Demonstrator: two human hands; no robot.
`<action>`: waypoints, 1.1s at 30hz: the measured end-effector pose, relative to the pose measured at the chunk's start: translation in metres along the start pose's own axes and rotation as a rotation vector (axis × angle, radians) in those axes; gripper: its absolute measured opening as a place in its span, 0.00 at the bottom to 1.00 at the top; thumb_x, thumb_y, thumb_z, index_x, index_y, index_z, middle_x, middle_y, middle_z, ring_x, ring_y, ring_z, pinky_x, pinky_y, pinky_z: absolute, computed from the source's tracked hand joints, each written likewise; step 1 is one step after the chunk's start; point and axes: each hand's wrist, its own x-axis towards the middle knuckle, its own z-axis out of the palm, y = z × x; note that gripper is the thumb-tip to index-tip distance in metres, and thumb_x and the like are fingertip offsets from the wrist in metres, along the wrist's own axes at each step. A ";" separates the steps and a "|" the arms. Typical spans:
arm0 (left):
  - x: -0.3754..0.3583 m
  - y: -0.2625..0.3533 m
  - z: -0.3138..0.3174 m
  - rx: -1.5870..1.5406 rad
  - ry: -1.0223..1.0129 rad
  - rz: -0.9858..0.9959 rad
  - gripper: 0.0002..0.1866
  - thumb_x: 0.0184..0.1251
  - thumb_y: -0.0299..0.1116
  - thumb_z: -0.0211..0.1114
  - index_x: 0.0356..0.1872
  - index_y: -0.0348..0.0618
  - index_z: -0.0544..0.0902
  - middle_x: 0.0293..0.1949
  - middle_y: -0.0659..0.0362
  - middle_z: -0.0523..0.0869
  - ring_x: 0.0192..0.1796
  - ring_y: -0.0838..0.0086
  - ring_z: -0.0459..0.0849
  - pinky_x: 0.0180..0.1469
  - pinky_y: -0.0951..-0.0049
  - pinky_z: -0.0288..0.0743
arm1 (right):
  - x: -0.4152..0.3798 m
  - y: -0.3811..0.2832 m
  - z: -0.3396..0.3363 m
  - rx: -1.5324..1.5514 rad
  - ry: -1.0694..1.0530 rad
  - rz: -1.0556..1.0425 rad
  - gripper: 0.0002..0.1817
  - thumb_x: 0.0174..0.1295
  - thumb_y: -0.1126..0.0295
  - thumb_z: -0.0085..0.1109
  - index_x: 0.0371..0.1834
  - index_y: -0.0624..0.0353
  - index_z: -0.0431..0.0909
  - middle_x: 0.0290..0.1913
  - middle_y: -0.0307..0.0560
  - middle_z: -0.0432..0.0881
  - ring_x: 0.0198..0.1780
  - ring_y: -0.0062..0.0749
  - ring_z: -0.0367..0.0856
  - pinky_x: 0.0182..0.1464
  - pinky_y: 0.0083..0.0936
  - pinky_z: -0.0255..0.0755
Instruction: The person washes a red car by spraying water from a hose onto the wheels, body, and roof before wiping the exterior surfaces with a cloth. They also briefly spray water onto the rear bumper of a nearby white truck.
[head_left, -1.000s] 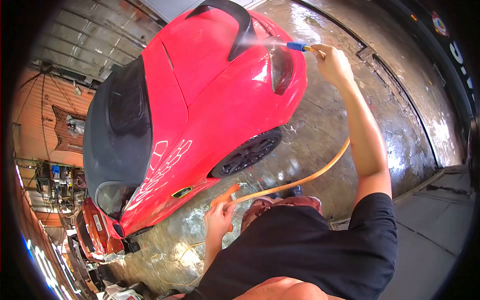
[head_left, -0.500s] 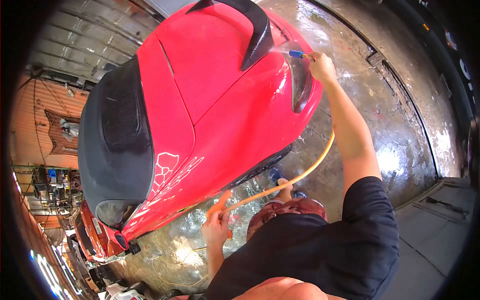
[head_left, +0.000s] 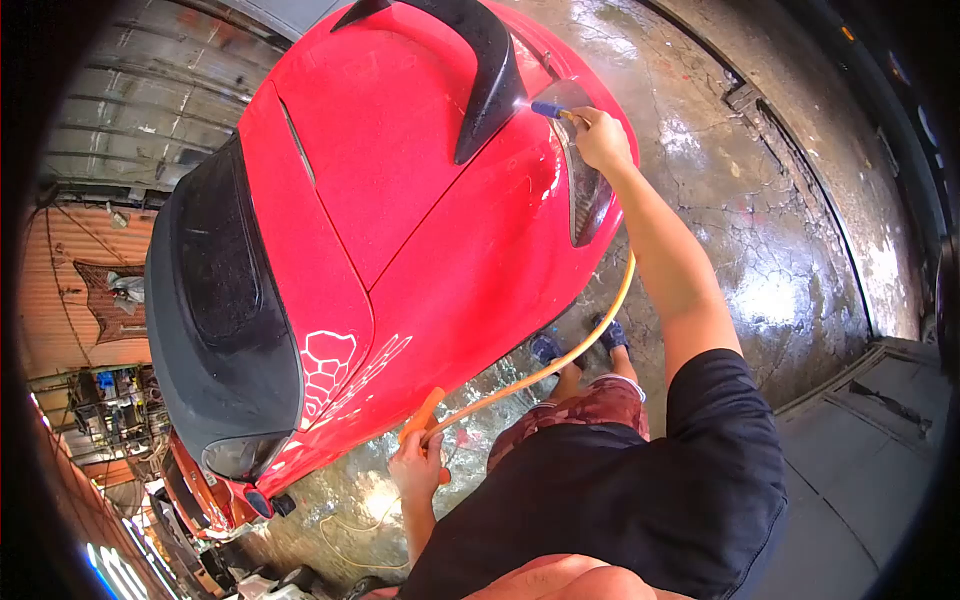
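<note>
My right hand [head_left: 602, 140] is closed around a hose nozzle with a blue tip [head_left: 547, 109]. A fine spray leaves the tip toward the black spoiler [head_left: 492, 95] at the rear of a red car [head_left: 440, 230]. From the nozzle a yellow-orange hose [head_left: 590, 340] curves down to my left hand [head_left: 414, 468]. That hand grips the hose low beside the car's flank, together with an orange tool [head_left: 424, 414] partly hidden by the fingers; its kind I cannot make out. The tail light [head_left: 588, 205] lies just below my right hand.
Wet, cracked concrete floor [head_left: 720, 215] surrounds the car's rear, with a drain channel [head_left: 790, 150] along the right. My feet [head_left: 580, 345] stand close to the car. At lower left are another red vehicle [head_left: 190, 480] and a cluttered rack [head_left: 105, 405].
My right hand and the nozzle have moved left, closer to the spoiler. My left hand has shifted slightly down and left, still holding the hose and orange tool. The view has shifted a little.
</note>
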 end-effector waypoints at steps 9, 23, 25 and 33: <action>-0.018 0.037 0.008 -0.033 -0.041 -0.179 0.16 0.73 0.49 0.73 0.39 0.45 0.86 0.34 0.54 0.90 0.35 0.51 0.89 0.37 0.53 0.80 | 0.026 0.012 0.023 0.036 -0.086 -0.028 0.16 0.76 0.60 0.59 0.61 0.44 0.89 0.51 0.59 0.91 0.55 0.59 0.89 0.59 0.49 0.82; -0.019 0.108 0.010 -0.032 -0.043 -0.191 0.16 0.75 0.49 0.71 0.40 0.45 0.87 0.35 0.52 0.90 0.37 0.48 0.89 0.38 0.52 0.79 | 0.060 0.011 -0.017 0.095 -0.129 -0.099 0.17 0.76 0.59 0.59 0.63 0.39 0.88 0.53 0.59 0.90 0.56 0.60 0.89 0.59 0.51 0.82; -0.012 0.120 0.013 -0.050 -0.035 -0.167 0.15 0.74 0.48 0.72 0.40 0.45 0.87 0.35 0.52 0.90 0.37 0.49 0.89 0.39 0.52 0.79 | 0.069 0.005 -0.051 0.116 -0.081 -0.222 0.16 0.75 0.59 0.60 0.62 0.41 0.89 0.50 0.59 0.91 0.54 0.61 0.89 0.58 0.51 0.82; 0.027 0.179 0.049 -0.164 -0.042 0.097 0.15 0.70 0.48 0.75 0.41 0.47 0.88 0.35 0.56 0.92 0.36 0.55 0.91 0.38 0.56 0.82 | 0.103 0.033 -0.214 -0.367 -0.038 -0.203 0.17 0.75 0.57 0.60 0.62 0.41 0.89 0.49 0.60 0.92 0.52 0.59 0.91 0.57 0.48 0.83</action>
